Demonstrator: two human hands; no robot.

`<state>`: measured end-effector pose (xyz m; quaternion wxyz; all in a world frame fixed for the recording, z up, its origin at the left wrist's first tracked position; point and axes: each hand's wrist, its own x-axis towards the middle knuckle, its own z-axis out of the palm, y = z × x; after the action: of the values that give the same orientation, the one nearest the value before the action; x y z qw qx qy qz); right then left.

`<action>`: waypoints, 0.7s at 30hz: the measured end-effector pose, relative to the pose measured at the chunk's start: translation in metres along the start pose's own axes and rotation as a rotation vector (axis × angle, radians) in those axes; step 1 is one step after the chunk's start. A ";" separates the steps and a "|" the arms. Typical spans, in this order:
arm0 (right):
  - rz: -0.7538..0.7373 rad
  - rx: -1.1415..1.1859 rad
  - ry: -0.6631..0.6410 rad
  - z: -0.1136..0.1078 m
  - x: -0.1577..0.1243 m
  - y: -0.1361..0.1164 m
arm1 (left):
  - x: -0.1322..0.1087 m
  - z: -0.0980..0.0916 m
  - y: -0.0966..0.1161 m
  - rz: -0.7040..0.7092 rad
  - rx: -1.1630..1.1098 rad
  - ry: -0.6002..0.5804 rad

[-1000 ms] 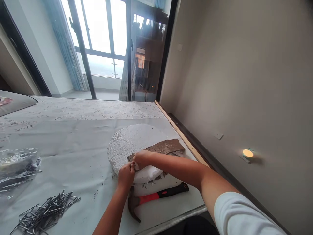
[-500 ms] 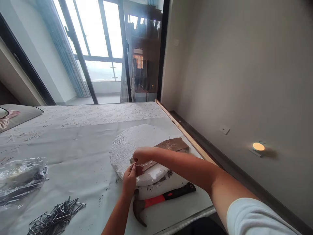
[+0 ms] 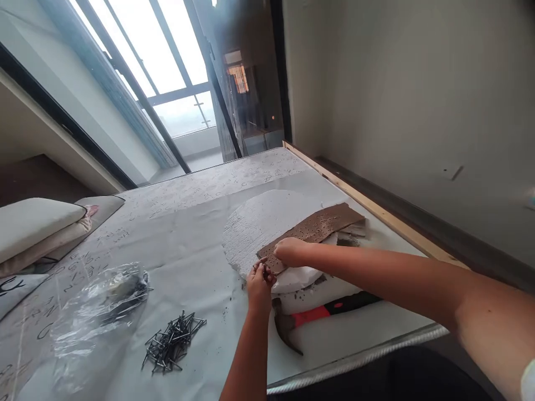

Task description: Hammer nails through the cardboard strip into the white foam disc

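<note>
A brown board dotted with small holes (image 3: 330,221) lies across a round white foam slab (image 3: 254,223). My left hand (image 3: 259,278) is at the board's near left end, fingers closed around something small and dark that I cannot make out. My right hand (image 3: 288,252) rests on the board just beside it, its fingers curled together; whatever it grips is hidden. In front of the slab lies a claw hammer (image 3: 311,316) with a red and black handle. A loose pile of nails (image 3: 172,341) sits to the left of my left forearm.
A clear plastic bag (image 3: 100,317) with things inside is at the left. Cushions (image 3: 39,225) are stacked at the far left. A wooden rail (image 3: 371,206) runs along the right edge by the wall. Dark crumbs are scattered near the slab.
The view has turned left and tilted, so the scene sits differently. My right hand has shifted back from the board's end, uncovering more of the board. My hands are slightly farther apart.
</note>
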<state>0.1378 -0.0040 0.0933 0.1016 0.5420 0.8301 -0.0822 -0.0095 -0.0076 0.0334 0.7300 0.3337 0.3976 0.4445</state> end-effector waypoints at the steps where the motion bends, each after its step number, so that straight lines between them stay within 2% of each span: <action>1: -0.007 -0.016 -0.005 0.001 0.000 -0.001 | 0.000 0.000 -0.001 -0.010 -0.007 0.007; 12: -0.115 -0.121 -0.055 0.001 0.005 -0.001 | 0.008 0.002 -0.004 -0.009 0.043 0.112; 21: -0.136 -0.109 -0.153 -0.005 0.018 -0.007 | 0.004 0.002 -0.002 0.011 0.185 0.088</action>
<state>0.1236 0.0103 0.0936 0.1882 0.4701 0.8582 -0.0845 -0.0058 -0.0046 0.0315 0.6755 0.3822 0.4666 0.4241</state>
